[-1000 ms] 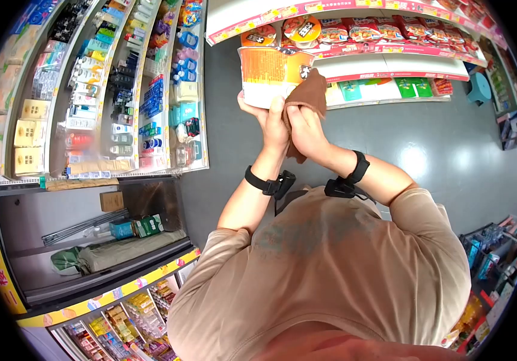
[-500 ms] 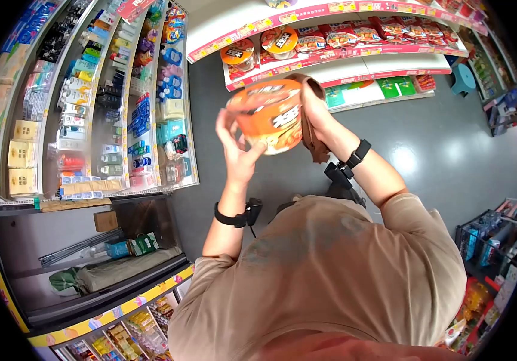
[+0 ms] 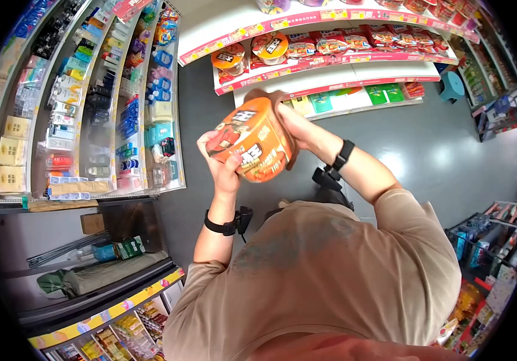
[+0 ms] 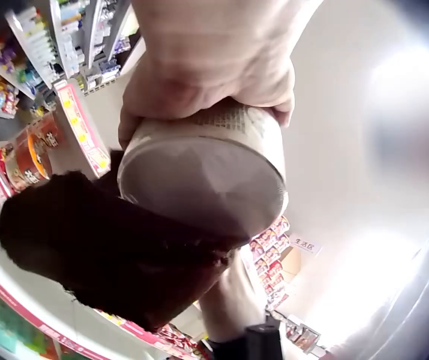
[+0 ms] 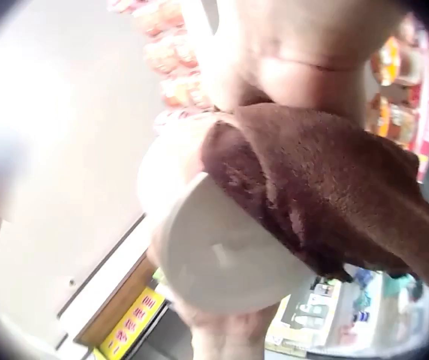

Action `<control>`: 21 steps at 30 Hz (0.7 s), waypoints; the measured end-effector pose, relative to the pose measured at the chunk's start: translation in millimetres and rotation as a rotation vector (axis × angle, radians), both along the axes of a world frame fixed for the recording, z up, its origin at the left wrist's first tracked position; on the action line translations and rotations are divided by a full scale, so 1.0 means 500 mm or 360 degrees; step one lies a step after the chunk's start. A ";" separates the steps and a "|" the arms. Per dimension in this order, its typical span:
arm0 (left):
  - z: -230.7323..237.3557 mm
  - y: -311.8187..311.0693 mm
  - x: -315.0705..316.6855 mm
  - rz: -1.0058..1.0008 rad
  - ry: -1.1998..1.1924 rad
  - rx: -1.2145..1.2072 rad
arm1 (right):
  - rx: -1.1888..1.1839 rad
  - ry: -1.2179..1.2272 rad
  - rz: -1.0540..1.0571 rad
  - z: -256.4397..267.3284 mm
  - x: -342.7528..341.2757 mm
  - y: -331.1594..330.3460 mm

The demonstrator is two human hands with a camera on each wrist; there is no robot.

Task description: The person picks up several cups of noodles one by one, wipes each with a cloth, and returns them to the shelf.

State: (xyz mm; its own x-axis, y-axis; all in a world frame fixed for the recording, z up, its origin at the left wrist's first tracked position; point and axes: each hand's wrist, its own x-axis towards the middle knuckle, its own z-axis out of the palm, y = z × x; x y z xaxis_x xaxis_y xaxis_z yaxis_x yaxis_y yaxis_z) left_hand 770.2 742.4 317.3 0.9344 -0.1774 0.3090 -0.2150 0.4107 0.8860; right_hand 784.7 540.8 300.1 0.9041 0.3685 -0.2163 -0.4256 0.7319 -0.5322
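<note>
An orange instant noodle bowl (image 3: 255, 135) is tilted in front of the person's chest, its printed lid and side facing up. My left hand (image 3: 223, 168) grips its near left side, with the thumb on the printed wall. On the bowl's right side my right hand (image 3: 300, 127) holds a brown cloth (image 5: 327, 180) against the wall. Seen from the left wrist, the bowl's pale round base (image 4: 199, 180) faces the camera, and the cloth hangs along its edge. The right hand's fingertips are hidden behind the cloth and bowl.
Ahead is a white shelf (image 3: 330, 72) with two more orange noodle bowls (image 3: 268, 48) and red noodle packs (image 3: 384, 37). Shelves of bottles and toiletries (image 3: 129, 114) line the left. A blue stool (image 3: 451, 87) stands on the grey floor (image 3: 390, 138) at the right.
The bowl has come down from near the shelf toward the chest and turned so its lid shows. The left hand has shifted from its base to its side; the right hand keeps the cloth.
</note>
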 end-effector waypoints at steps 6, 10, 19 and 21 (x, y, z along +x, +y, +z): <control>-0.001 -0.008 -0.005 0.0123 0.0122 -0.0016 | 0.0040 0.0137 -0.0196 0.048 -0.047 0.033; -0.030 0.023 0.018 0.0049 0.0277 0.0043 | -0.1650 -0.1023 -0.0926 -0.042 -0.065 0.053; -0.031 0.015 -0.004 -0.0059 0.0177 0.0076 | -0.0557 -0.0263 -0.0423 -0.017 -0.058 0.029; -0.046 0.017 0.008 0.0028 0.0198 0.0059 | -0.1578 -0.0507 -0.0479 0.005 -0.086 0.032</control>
